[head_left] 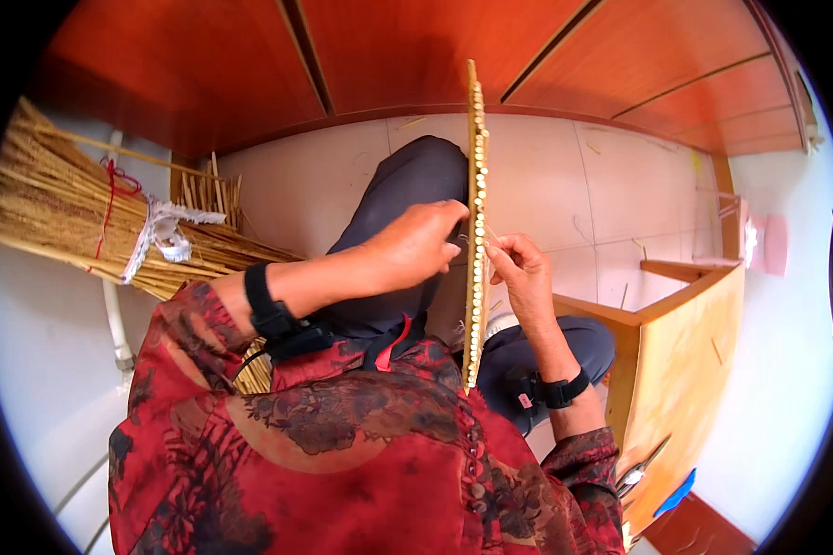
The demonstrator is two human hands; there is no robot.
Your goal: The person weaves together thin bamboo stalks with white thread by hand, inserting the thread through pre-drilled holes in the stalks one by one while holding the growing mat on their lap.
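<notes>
A narrow panel of plant stalks (478, 213) stands edge-on between my hands, its pale round cut ends facing up in a long row. On its left side is my left hand (426, 242), fingers curled, with the index finger against the panel and the thumb a little below. Whatever those fingers pinch, if anything, is hidden. To the panel's right, my right hand (525, 270) has thumb and fingers pressed together close to the stalks. A thin pale strand or needle seems to run from these fingertips, too fine to make out.
Bundled long dry stalks (74, 203), tied with red string and a white strip, lean at the left. A wooden bench (680, 361) stands at the right, with a metal tool (640, 470) and a blue object (676, 493). Red-brown cabinet doors (389, 55) close off the far side.
</notes>
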